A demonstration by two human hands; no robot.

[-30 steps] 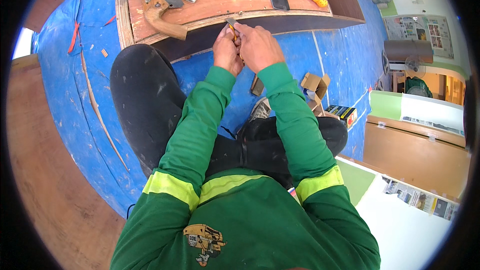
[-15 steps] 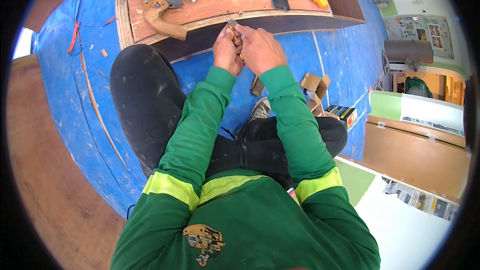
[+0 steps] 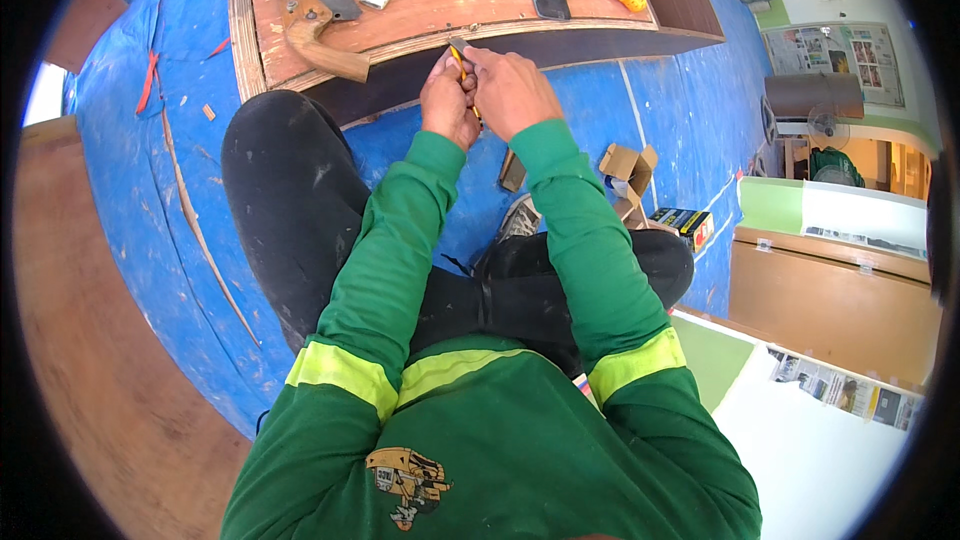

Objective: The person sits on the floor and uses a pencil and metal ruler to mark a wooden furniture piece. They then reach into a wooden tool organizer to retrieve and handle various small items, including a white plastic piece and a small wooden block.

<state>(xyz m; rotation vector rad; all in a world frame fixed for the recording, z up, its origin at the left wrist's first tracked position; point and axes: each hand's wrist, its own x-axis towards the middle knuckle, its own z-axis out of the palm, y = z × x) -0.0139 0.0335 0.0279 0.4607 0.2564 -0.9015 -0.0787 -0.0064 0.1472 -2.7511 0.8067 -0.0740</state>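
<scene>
The yellow stick (image 3: 477, 115) is showing more than before below the left hand (image 3: 447, 105), which is gripping it by the near edge of the wooden platform (image 3: 440, 5); the right hand (image 3: 515, 92) is pinching a grey blade (image 3: 457, 43). Past open blue sheet (image 3: 592, 100), a cardboard box (image 3: 643, 170) is gaping, contents unclear.

The top (image 3: 560, 460) is green and long-sleeved, crossed by a lime-yellow stripe (image 3: 460, 368). Level with the stripe, matching bands (image 3: 340, 375) ring the sleeves (image 3: 380, 250), which end in snug cuffs (image 3: 437, 154). Under the stripe in view, toward its left, sits a tan machine print (image 3: 408, 473). Beyond the stripe show black, pale-smudged trousers (image 3: 290, 180) and a patterned shoe (image 3: 519, 217). Both hands (image 3: 447, 102) are bare.
</scene>
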